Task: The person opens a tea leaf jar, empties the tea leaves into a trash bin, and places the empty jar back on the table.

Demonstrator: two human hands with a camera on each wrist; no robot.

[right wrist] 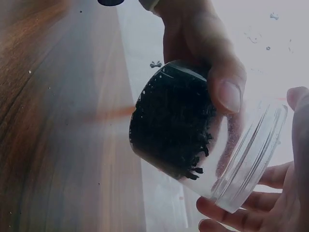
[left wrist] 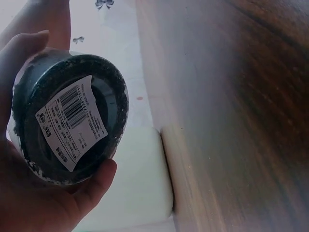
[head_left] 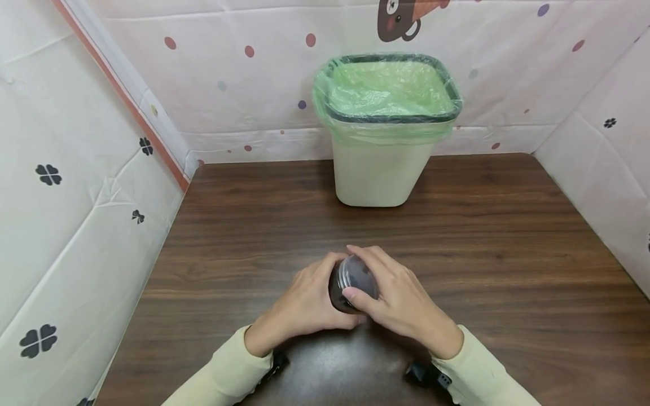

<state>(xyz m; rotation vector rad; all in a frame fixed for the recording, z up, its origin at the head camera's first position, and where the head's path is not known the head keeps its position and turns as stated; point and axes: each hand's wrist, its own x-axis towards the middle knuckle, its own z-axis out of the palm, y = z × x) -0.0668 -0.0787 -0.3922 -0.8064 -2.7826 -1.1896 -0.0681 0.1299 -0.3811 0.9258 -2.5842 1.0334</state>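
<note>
Above the middle of the brown wood-grain desk (head_left: 228, 225), well short of its far edge, a clear round plastic jar (head_left: 336, 290) with dark, crumbly contents (right wrist: 169, 121) is held tilted, clear of the surface. Curled round its body, the left hand (head_left: 307, 301) grips it, thumb against the side. The right hand (head_left: 401, 299) bends its fingers and thumb about the transparent ridged lid (right wrist: 251, 157), which sits on the jar. A white barcode label (left wrist: 72, 123) covers part of the base. Midway along the desk's far edge stands a cream plastic bin (head_left: 381, 172) with a translucent green liner (head_left: 391, 87) folded over its rim.
</note>
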